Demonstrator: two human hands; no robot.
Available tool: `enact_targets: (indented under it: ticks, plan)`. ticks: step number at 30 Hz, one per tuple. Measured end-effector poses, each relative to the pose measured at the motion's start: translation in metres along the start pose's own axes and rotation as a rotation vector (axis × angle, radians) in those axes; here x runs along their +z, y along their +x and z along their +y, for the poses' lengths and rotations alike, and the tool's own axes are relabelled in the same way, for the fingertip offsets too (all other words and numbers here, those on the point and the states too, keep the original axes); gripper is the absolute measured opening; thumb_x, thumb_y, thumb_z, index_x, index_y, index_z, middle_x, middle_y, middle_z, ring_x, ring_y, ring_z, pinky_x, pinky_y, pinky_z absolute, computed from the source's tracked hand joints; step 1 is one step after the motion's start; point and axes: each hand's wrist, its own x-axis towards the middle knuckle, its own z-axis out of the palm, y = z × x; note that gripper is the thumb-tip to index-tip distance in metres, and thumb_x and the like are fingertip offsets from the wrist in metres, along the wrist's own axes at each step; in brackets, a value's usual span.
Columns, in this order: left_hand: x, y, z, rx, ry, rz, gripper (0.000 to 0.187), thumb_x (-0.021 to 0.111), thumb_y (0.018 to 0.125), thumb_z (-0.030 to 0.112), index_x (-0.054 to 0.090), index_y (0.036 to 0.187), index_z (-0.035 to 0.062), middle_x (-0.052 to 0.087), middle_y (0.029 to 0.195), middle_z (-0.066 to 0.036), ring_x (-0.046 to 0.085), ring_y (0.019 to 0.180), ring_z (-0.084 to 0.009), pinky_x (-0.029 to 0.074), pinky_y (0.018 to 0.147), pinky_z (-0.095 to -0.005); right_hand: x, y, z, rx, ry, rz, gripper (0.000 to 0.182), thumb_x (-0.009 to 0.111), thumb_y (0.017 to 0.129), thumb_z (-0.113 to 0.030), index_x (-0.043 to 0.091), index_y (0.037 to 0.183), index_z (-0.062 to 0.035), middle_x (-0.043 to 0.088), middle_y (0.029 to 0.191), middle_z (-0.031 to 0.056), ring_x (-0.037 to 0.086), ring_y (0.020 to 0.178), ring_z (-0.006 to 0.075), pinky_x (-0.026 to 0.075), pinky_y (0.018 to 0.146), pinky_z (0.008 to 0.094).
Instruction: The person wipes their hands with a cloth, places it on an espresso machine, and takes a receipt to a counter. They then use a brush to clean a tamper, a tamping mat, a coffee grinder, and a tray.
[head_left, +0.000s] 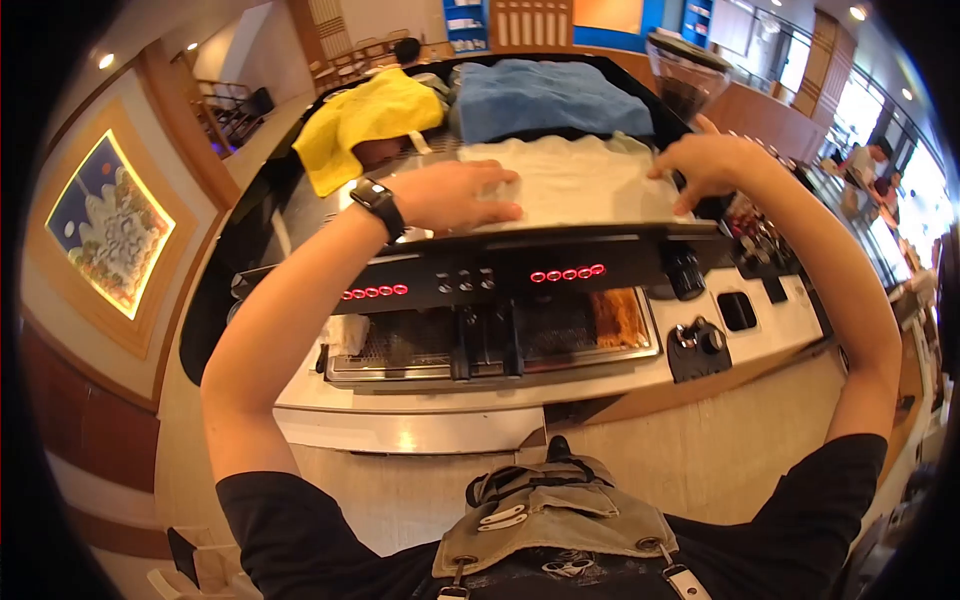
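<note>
A white cloth (pixel 575 185) lies spread over the top of a black espresso machine (pixel 480 262). My left hand (pixel 455 195), a dark watch on its wrist, rests at the cloth's left side with fingers apart. At the cloth's right edge is my right hand (pixel 700 168), its fingers spread and bent; whether the fingertips pinch the edge I cannot make out. Behind the white cloth lies a folded blue towel (pixel 550 98). A yellow cloth (pixel 370 120) is draped to the left of it. Red-lit buttons (pixel 568 273) glow on the machine's front.
A grinder hopper (pixel 685 80) stands at the back right. Below the machine's front, a tamping stand (pixel 698 348) sits on the white counter (pixel 410 428) beside a dark square opening (pixel 737 311). Drip trays (pixel 400 345) are under the group heads. Other people (pixel 865 165) are far off at the right.
</note>
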Motion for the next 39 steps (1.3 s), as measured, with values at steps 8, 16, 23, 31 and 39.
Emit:
enact_targets:
  ticks: [8, 16, 23, 31, 39]
  plan:
    - [-0.045, -0.112, 0.093, 0.089, -0.156, 0.571, 0.059, 0.07, 0.097, 0.038, 0.06, 0.138, -0.0038, 0.063, 0.139, -0.022, 0.061, 0.127, -0.0339, 0.044, 0.111, -0.0403, 0.105, -0.166, -0.025, -0.149, 0.845, 1.291, 0.024, 0.059, 0.106, -0.009, 0.066, 0.127, 0.0009, 0.071, 0.126, 0.0136, 0.071, 0.106, 0.0194, 0.055, 0.098, 0.0364]
    - [0.132, -0.16, 0.145, 0.512, -1.397, 0.054, 0.047, 0.077, 0.093, 0.029, 0.069, 0.126, -0.0027, 0.075, 0.116, -0.023, 0.073, 0.11, -0.0357, 0.054, 0.098, -0.0495, 0.431, -0.258, -0.197, 1.089, 1.711, 1.202, 0.02, 0.067, 0.102, -0.024, 0.069, 0.11, -0.006, 0.067, 0.102, 0.0021, 0.062, 0.091, 0.0131, 0.05, 0.085, 0.0295]
    - [0.203, -0.06, 0.281, 0.231, -1.184, -0.389, 0.039, 0.072, 0.098, 0.018, 0.066, 0.132, 0.0, 0.073, 0.127, -0.015, 0.07, 0.118, -0.0267, 0.052, 0.103, -0.0368, 0.479, -0.245, -0.289, 0.937, 2.176, 0.942, 0.023, 0.071, 0.1, -0.014, 0.07, 0.118, 0.0003, 0.072, 0.102, 0.0039, 0.066, 0.09, 0.0116, 0.053, 0.082, 0.0276]
    - [0.251, 0.1, 0.456, 0.625, -1.09, -0.545, 0.041, 0.073, 0.098, 0.02, 0.065, 0.134, 0.0028, 0.075, 0.123, -0.015, 0.071, 0.117, -0.027, 0.053, 0.101, -0.0367, 0.538, -0.363, -0.157, 1.141, 1.914, 1.1, 0.019, 0.074, 0.098, -0.011, 0.071, 0.112, 0.0009, 0.072, 0.097, 0.0024, 0.066, 0.09, 0.0094, 0.053, 0.081, 0.0252]
    - [0.33, 0.32, 0.603, 0.615, -1.055, -0.285, 0.032, 0.07, 0.1, 0.022, 0.07, 0.124, 0.0005, 0.076, 0.118, -0.015, 0.072, 0.11, -0.0245, 0.054, 0.097, -0.0343, 0.606, -0.537, -0.049, 1.627, 1.475, 1.212, 0.017, 0.075, 0.096, -0.013, 0.072, 0.107, -0.0006, 0.068, 0.09, -0.0013, 0.061, 0.083, 0.0081, 0.05, 0.077, 0.0249]
